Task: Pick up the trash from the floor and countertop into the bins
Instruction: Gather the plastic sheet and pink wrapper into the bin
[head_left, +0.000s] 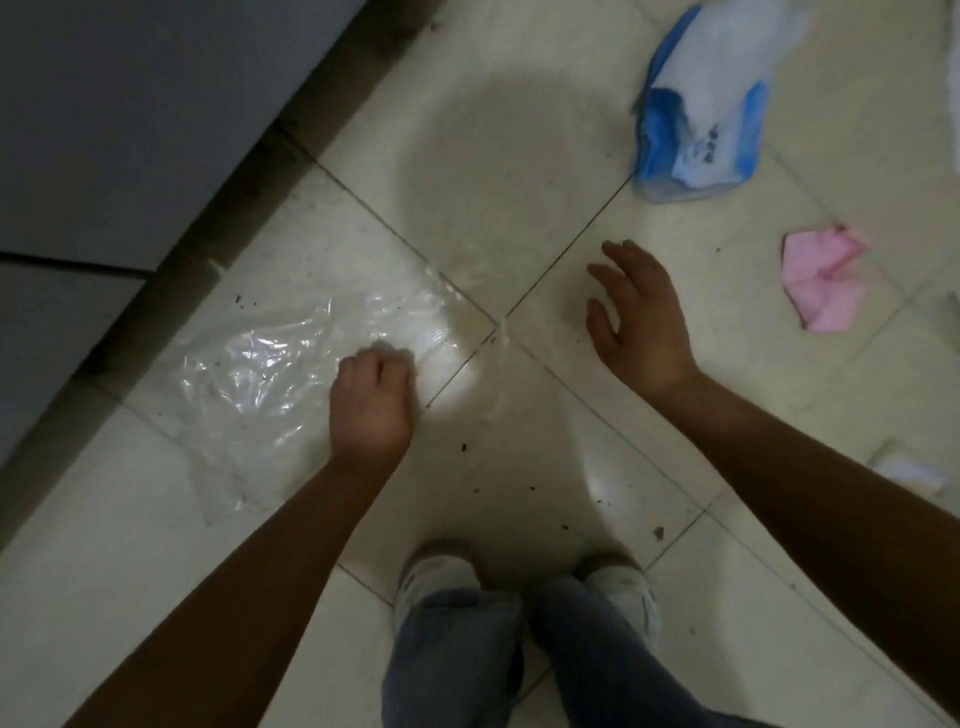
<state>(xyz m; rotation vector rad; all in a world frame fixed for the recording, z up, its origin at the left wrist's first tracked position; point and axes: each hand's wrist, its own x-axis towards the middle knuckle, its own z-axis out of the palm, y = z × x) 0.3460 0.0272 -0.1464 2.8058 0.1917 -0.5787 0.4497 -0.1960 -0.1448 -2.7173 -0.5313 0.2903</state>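
Two bare hands over a pale tiled floor (519, 130), seen from above. At far left, grey cabinet fronts (130, 114) with a dark strip along the base. Just right of that, a clear plastic sheet (249, 379), crumpled and shiny, lying flat across the tiles, dotted with dark specks. At its right edge, the left hand (371, 397), fingers curled into a near fist, knuckles up, seemingly bunched on the plastic; actual pinch hidden under the hand, so hold on the sheet not certain. Dark crumbs scattered on the tiles below and right of that hand. At bottom centre, two pale shoes (618, 582) and blue jeans legs (457, 660). Right of the tile joint crossing, the right hand (636, 319), palm down, fingers spread and slightly bent, holding nothing, hovering apart from any litter. Further right and higher up, a blue and white plastic package (701, 119) lying on the floor, crumpled, with blurred print. Below it and further right, a pink folded paper (826, 280), well apart from the right hand. Near the right edge, lower down, a small white scrap (906, 467), blurred.
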